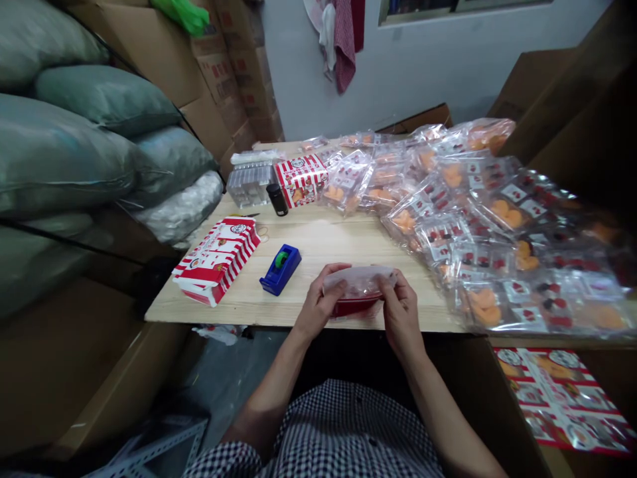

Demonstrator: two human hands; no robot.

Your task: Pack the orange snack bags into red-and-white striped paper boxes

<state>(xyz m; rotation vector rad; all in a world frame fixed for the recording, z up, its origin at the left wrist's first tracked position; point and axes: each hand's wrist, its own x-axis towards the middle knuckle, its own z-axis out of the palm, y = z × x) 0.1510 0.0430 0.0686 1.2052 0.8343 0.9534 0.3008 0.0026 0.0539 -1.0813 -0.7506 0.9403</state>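
Observation:
My left hand (323, 299) and my right hand (398, 302) grip the two sides of a red packet with a whitish translucent top (359, 282), close to the table's front edge. Both thumbs press on the near side of it; its exact kind I cannot make out. To the left of my hands lies a blue tape dispenser (281, 269) with a green roll. Beyond that is a stack of red-and-white striped printed cartons (219, 255). Clear plastic bags with orange and red pieces (482, 305) are heaped to the right.
At the back stand a striped box (302, 179), a small black bottle (277, 200) and a stack of clear plastic cases (250, 186). Stuffed sacks (64, 156) and cardboard boxes (144, 46) crowd the left. Printed sheets (562, 398) lie below the table edge at right.

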